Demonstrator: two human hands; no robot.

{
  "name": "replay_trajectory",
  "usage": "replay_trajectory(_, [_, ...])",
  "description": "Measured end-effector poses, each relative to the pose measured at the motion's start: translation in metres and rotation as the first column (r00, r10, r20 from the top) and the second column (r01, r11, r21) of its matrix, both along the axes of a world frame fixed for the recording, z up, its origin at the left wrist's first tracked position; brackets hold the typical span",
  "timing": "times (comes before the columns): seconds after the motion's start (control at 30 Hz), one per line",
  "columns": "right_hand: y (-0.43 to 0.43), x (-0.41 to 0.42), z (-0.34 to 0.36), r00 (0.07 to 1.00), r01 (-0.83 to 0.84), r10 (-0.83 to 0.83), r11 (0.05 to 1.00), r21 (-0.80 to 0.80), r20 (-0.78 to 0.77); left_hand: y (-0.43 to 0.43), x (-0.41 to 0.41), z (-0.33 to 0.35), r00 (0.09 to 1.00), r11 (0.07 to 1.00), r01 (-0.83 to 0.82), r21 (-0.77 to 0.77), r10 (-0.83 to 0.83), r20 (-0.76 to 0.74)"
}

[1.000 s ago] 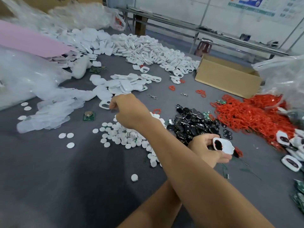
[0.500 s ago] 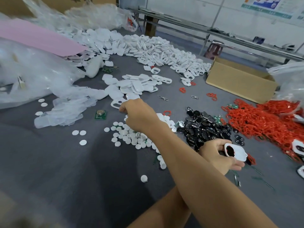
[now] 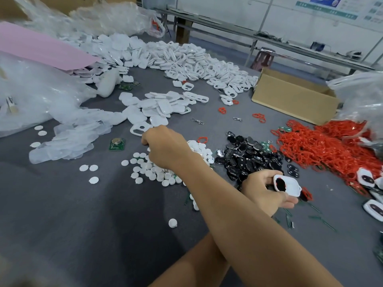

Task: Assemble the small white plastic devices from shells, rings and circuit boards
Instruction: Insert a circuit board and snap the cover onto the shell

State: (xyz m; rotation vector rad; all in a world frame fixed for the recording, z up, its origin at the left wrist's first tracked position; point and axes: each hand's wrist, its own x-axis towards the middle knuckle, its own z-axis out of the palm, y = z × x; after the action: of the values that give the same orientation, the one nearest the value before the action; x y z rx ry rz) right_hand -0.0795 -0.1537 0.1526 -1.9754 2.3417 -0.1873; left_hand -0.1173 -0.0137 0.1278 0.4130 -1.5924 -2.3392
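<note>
The arms cross above the grey tabletop [image 3: 62, 224]. The right hand [image 3: 165, 148] extends to the left, knuckles up, with its fingers curled down at the far edge of the disc pile [image 3: 153, 172]. The fingertips are hidden, so whether it grasps anything cannot be determined. The left hand [image 3: 267, 191] lies palm up on the right side and grasps one white shell [image 3: 290, 186] with a dark insert, held at the near edge of the heap of black parts [image 3: 248, 158]. One frame [image 3: 139, 129], a white shell with an opening, lies just beside the right hand's fingers. Loose discs [image 3: 93, 168] outside the pile number seven: three grouped to its left, three beside the plastic bag [image 3: 31, 96], and one alone nearest the camera. Three circuit boards are visible: one board [image 3: 117, 144] carrying a coin cell, left of the right hand, and two far boards [image 3: 125, 87] near the bag. Two metal clasps [image 3: 196, 121] lie apart between the shell group [image 3: 157, 106] and the black parts. One cardboard box [image 3: 290, 98] stands at the far right, with the red rings [image 3: 323, 148] heaped in front of it. At least two finished devices [image 3: 365, 179] lie at the right edge. The large shell heap [image 3: 186, 61] along the far side is too dense to count.
</note>
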Motion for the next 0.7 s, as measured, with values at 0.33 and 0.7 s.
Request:
replay_trajectory(0.33, [0.001,0.0,-0.001,1.0,0.001,-0.001,1.0,-0.018,-0.018,-0.001,0.003,0.004,1.0,0.998,0.011,-0.062,-0.01,0.025])
replay_trajectory(0.7, [0.001,0.011,0.002,0.997,-0.045,0.041,0.997,-0.064,-0.059,0.0,0.009,0.01,0.999,0.999,-0.007,-0.048,0.008,0.039])
